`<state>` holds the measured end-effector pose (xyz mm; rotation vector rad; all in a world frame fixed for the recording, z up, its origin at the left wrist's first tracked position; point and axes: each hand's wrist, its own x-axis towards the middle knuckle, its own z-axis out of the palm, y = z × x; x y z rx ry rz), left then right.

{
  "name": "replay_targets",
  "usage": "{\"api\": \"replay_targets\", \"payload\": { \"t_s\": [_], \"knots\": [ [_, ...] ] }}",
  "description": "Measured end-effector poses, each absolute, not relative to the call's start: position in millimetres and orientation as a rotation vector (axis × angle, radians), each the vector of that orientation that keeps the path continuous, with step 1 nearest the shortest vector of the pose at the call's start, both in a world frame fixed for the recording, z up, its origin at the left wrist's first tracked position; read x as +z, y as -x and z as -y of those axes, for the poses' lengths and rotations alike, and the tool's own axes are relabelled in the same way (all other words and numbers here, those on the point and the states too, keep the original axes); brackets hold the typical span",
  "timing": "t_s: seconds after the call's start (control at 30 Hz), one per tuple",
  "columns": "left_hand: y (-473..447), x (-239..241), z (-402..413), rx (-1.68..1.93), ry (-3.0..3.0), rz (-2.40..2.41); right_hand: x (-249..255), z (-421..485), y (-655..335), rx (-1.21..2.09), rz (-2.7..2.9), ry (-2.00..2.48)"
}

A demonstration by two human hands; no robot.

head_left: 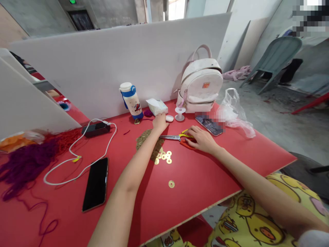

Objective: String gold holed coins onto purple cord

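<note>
My right hand [202, 139] rests on the table with its fingers curled on the handles of a pair of scissors [173, 137], one handle yellow and the other orange-red. The blades point left toward a pile of brass-coloured coins [144, 138] with square holes. Across that pile reaches my left arm; my left hand [159, 122] is bent down beside a small white rounded object [169, 118], in front of a tissue pack [157, 106]. Its fingertips are mostly hidden, and so is whatever they hold. One single coin [171, 184] lies apart, nearer me.
A bottle [132, 101], a white spool [180, 114], a white backpack [202, 84] and a plastic bag [232, 109] stand along the back. Phones lie left [96, 183] and right [209, 124]. A white cable [74, 158] and purple yarn [31, 166] spread at left.
</note>
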<state>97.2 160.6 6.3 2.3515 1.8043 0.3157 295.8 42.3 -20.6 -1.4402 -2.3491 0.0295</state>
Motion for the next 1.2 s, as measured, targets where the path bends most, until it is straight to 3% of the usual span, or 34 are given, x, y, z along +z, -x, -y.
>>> {"api": "replay_targets", "payload": {
  "t_s": [0.17,0.3,0.43,0.67,0.97,1.2],
  "knots": [
    [-77,0,-156,0.444,-2.292,-1.791,-23,-44,-296,0.003,2.371,1.395],
    [-58,1,-150,0.915,-2.165,-1.501,-23,-45,-297,0.012,2.351,1.373],
    [-51,6,-115,1.342,-1.567,-1.115,-20,-35,-287,0.078,2.185,1.327],
    [-45,-11,-21,1.245,-1.096,-0.925,-25,5,-243,0.815,1.964,1.059],
    [-40,-27,-10,1.115,-1.652,-0.901,-32,-14,-207,1.004,1.823,1.025],
    [-38,-27,-14,1.27,-1.617,-0.971,-43,-27,-207,1.187,1.562,0.992]
  ]
}}
